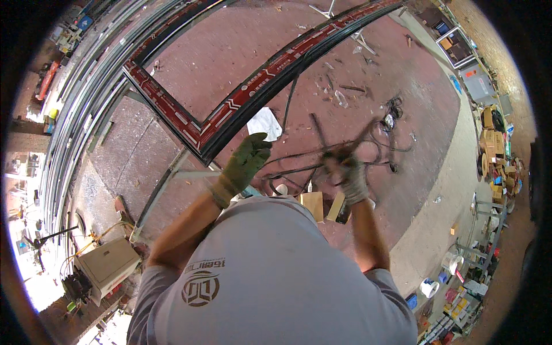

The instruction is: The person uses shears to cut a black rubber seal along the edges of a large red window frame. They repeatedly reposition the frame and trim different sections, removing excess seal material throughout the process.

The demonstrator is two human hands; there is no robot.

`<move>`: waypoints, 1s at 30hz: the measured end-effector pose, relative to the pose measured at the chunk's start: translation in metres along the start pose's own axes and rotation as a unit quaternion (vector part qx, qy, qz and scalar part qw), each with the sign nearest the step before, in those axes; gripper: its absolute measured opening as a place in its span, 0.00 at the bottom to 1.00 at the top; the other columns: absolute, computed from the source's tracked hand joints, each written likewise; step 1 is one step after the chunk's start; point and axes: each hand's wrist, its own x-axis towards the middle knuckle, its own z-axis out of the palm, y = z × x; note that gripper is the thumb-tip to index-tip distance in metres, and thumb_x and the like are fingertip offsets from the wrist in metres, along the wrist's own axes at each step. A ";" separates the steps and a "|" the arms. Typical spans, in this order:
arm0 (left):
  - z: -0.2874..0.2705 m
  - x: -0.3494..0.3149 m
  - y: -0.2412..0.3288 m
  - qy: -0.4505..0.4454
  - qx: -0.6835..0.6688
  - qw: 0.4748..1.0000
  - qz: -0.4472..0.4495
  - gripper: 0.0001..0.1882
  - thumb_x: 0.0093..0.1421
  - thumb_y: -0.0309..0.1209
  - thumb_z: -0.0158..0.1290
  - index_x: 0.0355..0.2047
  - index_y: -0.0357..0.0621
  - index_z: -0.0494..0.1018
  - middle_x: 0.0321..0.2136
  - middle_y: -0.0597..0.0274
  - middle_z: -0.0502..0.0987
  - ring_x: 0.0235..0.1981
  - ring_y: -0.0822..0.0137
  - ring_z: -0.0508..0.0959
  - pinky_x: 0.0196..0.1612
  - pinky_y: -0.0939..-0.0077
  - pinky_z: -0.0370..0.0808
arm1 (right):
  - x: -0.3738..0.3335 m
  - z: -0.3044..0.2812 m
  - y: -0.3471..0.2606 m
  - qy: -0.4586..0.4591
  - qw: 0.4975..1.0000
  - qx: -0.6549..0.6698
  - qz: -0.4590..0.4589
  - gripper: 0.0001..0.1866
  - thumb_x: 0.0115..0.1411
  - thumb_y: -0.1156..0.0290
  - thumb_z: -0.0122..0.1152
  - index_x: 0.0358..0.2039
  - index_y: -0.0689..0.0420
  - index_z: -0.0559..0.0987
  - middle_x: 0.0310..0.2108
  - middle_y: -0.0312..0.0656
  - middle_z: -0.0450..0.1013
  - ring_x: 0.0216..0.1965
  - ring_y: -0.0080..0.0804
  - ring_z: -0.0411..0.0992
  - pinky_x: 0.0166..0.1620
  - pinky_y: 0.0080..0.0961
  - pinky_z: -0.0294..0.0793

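Hovering near the red-filmed frame (267,75), which spans ten to one o'clock, the left hand (244,164) has fingers loosely extended, seemingly empty; the right hand (349,175), at three o'clock, blurs, its hold unclear. Good handling likely means keeping the black strips (296,171) untangled.

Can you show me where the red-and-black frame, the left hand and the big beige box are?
Red-and-black frame (279,64): head view, on the red strip along its long side.
Left hand (243,164): head view, on the middle of its green glove.
Beige box (108,263): head view, on its broad face.
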 end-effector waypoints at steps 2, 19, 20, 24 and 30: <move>-0.014 0.003 -0.017 -0.044 0.363 0.903 0.226 0.18 0.69 0.23 0.49 0.58 0.35 0.68 0.54 0.55 0.74 0.52 0.64 0.76 0.58 0.69 0.74 | 0.003 -0.060 -0.056 0.102 0.992 0.066 -0.040 0.10 0.64 0.70 0.62 0.45 0.55 0.75 0.38 0.35 0.74 0.37 0.25 0.73 0.37 0.25 0.74; 0.002 0.077 -0.086 -0.151 0.544 0.822 0.066 0.24 0.61 0.43 0.59 0.53 0.41 0.74 0.50 0.47 0.78 0.51 0.52 0.78 0.55 0.60 0.74 | -0.137 -0.202 -0.032 0.662 0.683 -0.304 0.054 0.21 0.62 0.53 0.63 0.35 0.62 0.76 0.23 0.43 0.72 0.27 0.32 0.69 0.31 0.34 0.70; 0.007 0.085 -0.086 -0.147 0.548 0.819 0.084 0.26 0.59 0.45 0.59 0.53 0.42 0.73 0.49 0.47 0.78 0.51 0.47 0.77 0.56 0.54 0.73 | -0.147 -0.189 0.014 0.645 0.636 -0.420 0.052 0.20 0.62 0.54 0.64 0.36 0.61 0.76 0.24 0.40 0.72 0.24 0.30 0.68 0.28 0.30 0.69; 0.016 0.149 -0.097 -0.270 0.619 0.726 0.129 0.26 0.56 0.44 0.58 0.53 0.48 0.76 0.48 0.52 0.77 0.50 0.48 0.76 0.55 0.53 0.72 | -0.192 -0.119 0.176 0.698 0.713 0.039 0.055 0.08 0.65 0.73 0.58 0.44 0.58 0.75 0.32 0.37 0.74 0.29 0.31 0.71 0.31 0.27 0.74; 0.023 0.292 -0.183 -0.350 0.686 0.481 0.420 0.13 0.59 0.40 0.51 0.40 0.55 0.80 0.44 0.58 0.79 0.50 0.55 0.75 0.57 0.52 0.67 | -0.222 -0.074 0.240 0.646 0.721 -0.145 0.204 0.08 0.64 0.80 0.52 0.43 0.57 0.75 0.33 0.38 0.73 0.31 0.29 0.71 0.32 0.25 0.74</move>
